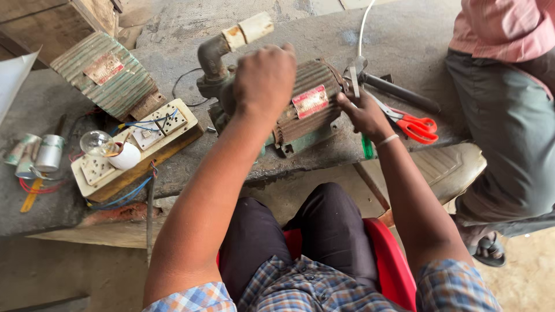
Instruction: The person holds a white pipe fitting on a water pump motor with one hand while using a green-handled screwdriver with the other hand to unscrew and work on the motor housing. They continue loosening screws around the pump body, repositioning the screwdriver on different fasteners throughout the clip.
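Fingers of your left hand [265, 72] curl over the pump motor [306, 107] on the bench [404, 34]; brace harder there while your right hand [363, 114] pinches the spanner [354, 78] at its end cover, scissors [413, 124] just beside.

the water pump motor [309, 107] lies on its side at the middle of the grey workbench, at twelve o'clock from the seated person. its ribbed body is dull green and brown with a red and white plate facing up, and a curved grey pipe elbow with a cream cap rises toward eleven o'clock. the pliers [354, 78] stand at the motor's three o'clock end, metal head touching the casing. a green-handled screwdriver [367, 147] points down toward six o'clock, just beside that end of the motor.
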### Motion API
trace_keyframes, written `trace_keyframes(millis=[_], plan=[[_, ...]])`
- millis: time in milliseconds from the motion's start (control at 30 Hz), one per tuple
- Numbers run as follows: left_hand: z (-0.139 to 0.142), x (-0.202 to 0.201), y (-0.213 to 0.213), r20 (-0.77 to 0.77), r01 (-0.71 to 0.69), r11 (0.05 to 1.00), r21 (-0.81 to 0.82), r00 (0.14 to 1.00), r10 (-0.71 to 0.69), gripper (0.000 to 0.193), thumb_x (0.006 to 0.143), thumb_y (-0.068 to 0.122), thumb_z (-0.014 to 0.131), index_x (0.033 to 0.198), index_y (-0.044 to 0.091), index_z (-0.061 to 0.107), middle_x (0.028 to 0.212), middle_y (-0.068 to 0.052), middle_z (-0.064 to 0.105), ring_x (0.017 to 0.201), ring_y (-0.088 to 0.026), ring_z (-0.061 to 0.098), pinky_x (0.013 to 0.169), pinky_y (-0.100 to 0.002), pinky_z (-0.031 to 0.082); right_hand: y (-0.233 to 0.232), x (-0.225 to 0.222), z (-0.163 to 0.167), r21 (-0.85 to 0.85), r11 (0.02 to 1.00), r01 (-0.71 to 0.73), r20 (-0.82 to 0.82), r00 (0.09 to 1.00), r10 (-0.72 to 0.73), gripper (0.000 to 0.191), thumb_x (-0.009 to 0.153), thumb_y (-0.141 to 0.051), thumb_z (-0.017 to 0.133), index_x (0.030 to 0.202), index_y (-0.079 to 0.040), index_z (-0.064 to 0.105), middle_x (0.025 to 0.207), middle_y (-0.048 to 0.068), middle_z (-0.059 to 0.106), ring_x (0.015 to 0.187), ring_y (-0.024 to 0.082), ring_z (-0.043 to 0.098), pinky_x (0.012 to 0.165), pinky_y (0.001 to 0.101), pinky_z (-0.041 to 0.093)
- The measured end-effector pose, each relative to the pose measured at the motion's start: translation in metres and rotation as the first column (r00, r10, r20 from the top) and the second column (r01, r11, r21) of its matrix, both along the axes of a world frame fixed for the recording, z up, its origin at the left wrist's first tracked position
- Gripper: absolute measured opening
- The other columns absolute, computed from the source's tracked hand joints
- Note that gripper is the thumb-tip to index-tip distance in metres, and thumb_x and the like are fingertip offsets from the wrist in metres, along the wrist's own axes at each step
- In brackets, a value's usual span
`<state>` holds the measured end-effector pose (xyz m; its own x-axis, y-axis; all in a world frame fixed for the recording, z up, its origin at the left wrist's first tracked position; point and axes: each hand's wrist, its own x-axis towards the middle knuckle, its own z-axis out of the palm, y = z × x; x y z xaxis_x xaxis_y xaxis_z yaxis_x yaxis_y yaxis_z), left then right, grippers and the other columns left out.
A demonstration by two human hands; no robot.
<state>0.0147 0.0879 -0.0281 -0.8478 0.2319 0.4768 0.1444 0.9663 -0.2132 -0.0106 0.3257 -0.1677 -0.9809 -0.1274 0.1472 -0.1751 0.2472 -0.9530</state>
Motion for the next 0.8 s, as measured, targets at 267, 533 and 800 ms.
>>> trace_keyframes(millis=[267, 533, 800], plan=[[0.025, -0.073, -0.035, -0.139, -0.116, 0.990, 0.083, 0.982, 0.127, 0.024, 0.091, 0.018, 0.057, 0.081, 0.013, 0.078, 0.082, -0.014, 0.077, 0.076, -0.034, 0.076, 0.062, -0.043, 0.062, -0.022, -0.041, 0.014, 0.272, 0.955, 0.118, 0.080, 0.986, -0.145, 0.064, 0.099, -0.062, 0.058, 0.135, -0.009, 0.064, 0.093, 0.013, 0.072, 0.067, 0.017, 0.065, 0.052, 0.0304, 0.053], [0.025, -0.145, -0.080, -0.238, -0.101, 0.973, 0.210, 0.960, 0.151, 0.027, 0.092, 0.026, 0.061, 0.075, 0.013, 0.077, 0.076, -0.016, 0.075, 0.072, -0.035, 0.075, 0.060, -0.046, 0.059, 0.040, 0.014, -0.007, 0.247, 0.965, 0.094, 0.142, 0.981, -0.131, 0.067, 0.097, -0.013, 0.055, 0.162, -0.009, 0.038, 0.084, 0.012, 0.059, 0.074, 0.022, 0.057, 0.065, 0.0372, 0.049], [0.014, -0.176, -0.105, -0.293, -0.054, 0.980, 0.191, 0.950, 0.109, 0.015, 0.084, 0.017, 0.066, 0.074, 0.013, 0.077, 0.071, -0.015, 0.074, 0.067, -0.033, 0.074, 0.055, -0.044, 0.058, 0.022, 0.180, -0.111, -0.286, 0.911, -0.299, 0.273, 0.885, 0.376, 0.065, 0.093, -0.003, 0.057, 0.155, -0.006, 0.038, 0.091, 0.012, 0.069, 0.082, 0.020, 0.073, 0.079, 0.0337, 0.060]])
